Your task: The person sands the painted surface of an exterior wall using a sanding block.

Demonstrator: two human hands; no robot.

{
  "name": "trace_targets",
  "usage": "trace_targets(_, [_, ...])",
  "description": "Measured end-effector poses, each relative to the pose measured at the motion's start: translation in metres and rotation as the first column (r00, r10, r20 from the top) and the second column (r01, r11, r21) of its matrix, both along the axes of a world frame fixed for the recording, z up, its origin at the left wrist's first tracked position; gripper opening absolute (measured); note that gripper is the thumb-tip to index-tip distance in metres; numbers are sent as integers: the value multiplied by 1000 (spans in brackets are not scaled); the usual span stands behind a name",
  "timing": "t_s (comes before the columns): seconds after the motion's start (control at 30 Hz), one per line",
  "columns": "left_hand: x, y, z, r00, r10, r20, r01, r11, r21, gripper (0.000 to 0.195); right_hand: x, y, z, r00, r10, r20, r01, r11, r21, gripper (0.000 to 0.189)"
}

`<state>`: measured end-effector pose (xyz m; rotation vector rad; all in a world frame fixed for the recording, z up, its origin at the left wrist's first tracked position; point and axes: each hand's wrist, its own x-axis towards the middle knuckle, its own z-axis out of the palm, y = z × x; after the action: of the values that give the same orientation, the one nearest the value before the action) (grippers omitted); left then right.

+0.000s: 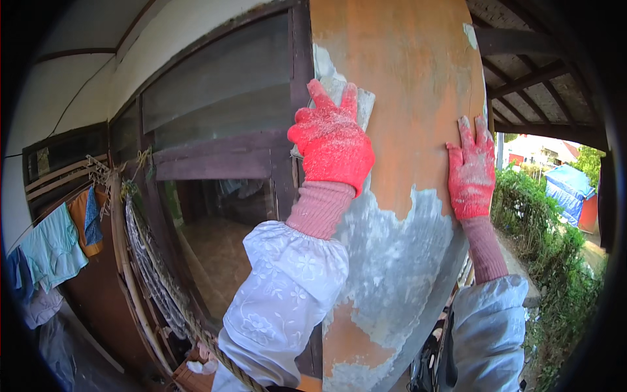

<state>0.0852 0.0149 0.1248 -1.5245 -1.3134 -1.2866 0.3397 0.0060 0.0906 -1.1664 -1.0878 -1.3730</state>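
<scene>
Dusty red work gloves cover both hands. My left hand [333,134] presses a flat greyish-white piece [365,105], perhaps a cloth or sanding sheet, against the left part of an orange painted wall [406,98], close to the dark window frame. Its thumb side is partly hidden behind the glove. My right hand [472,171] rests flat on the wall's right edge with fingers pointing up and holds nothing. Below the orange paint, a ragged grey bare patch [392,264] shows on the wall, with a smaller orange patch under it.
A dark wooden window frame [215,161] with glass adjoins the wall on the left. Farther left, clothes [54,242] hang near bamboo poles [128,264], and a rope [215,350] crosses low. A green hedge [543,235] and a blue tarpaulin [566,188] are outside at right.
</scene>
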Motion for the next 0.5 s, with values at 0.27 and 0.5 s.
trace_targets(0.27, [-7,2,-49,982,-182,53,188,973,-136,76,-1,-2,-4,998,-35,-54,34,999,-10,51])
trace_targets(0.5, [9,-13,-60,975,-220,11,218,955,-199,75,4,-7,-4,998,-11,-63,9,999,-32,52])
